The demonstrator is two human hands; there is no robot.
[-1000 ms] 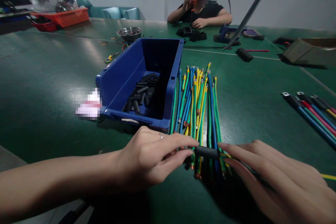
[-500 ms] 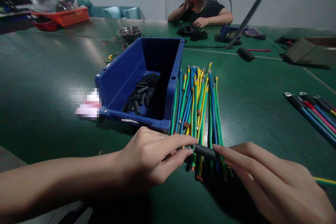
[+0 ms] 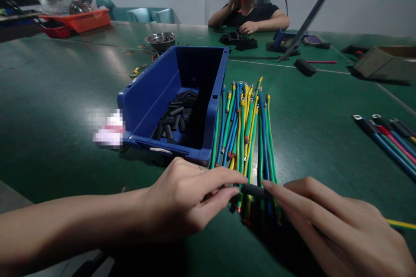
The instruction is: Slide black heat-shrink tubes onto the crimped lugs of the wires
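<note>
Green-matted bench (image 3: 58,95) under ceiling strip lights; at lower centre, left hand (image 3: 182,199) and right hand (image 3: 325,220) pinch opposite ends of a short black sleeve tube (image 3: 255,190) over coloured lugged wires (image 3: 247,130), beside a blue plastic bin (image 3: 152,95).

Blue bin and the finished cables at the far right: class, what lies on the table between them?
Between the blue bin and the finished cables, the head view shows a bundle of coloured wires, then bare green table.

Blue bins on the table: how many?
2: one blue bin of black tubes beside the wires, one smaller near the far person. Others may be hidden.
</note>
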